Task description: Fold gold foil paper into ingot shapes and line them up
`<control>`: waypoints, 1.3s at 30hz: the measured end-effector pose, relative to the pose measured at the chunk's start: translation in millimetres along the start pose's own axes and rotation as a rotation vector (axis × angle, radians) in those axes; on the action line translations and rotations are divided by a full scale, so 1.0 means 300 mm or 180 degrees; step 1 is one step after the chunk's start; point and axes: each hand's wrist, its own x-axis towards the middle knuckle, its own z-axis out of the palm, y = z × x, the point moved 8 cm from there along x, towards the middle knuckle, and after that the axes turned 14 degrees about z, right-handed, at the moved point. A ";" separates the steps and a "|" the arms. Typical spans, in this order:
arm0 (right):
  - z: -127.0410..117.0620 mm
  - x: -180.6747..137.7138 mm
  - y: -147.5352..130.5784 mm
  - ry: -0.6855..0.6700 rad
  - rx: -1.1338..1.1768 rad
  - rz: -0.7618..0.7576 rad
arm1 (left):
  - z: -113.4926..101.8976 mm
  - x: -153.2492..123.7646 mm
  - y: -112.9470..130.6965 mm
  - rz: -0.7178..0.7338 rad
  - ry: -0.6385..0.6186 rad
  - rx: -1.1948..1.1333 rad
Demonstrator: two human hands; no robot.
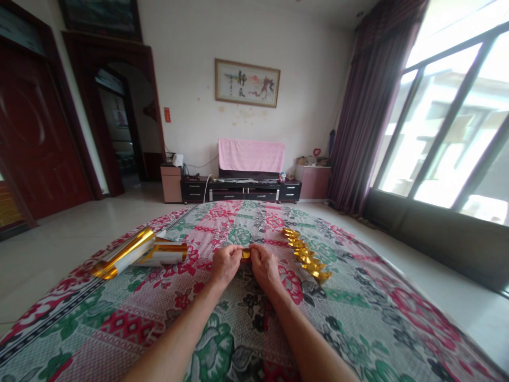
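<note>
Between my two hands is a small piece of gold foil paper [246,254], its middle showing and its ends hidden by the fingers. My left hand [227,262] pinches its left end, and my right hand [265,265] pinches the right one. To the right lies a slanting row of several folded gold paper ingots [306,255]. Over on the left are rolled sheets of gold foil paper [129,253], one lying across another, with white undersides showing.
A floral cloth [222,339] in red, green and grey covers the surface under my hands. Beyond it stands a low black TV cabinet [242,190] with a pink cloth [252,154] draped above. A purple curtain [368,106] and large windows are on the right, doors on the left.
</note>
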 end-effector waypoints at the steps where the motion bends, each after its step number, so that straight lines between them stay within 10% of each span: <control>1: -0.002 0.000 0.000 -0.0017 0.0029 0.0020 | 0.000 0.002 -0.007 -0.0055 -0.0036 -0.0073; 20: 0.016 -0.012 -0.019 -0.0215 0.0205 -0.0216 | 0.007 -0.013 -0.013 -0.0817 -0.0048 -0.1319; 39: -0.007 -0.017 -0.023 -0.0138 0.0552 -0.0172 | -0.019 0.008 0.019 0.0077 -0.0074 -0.0394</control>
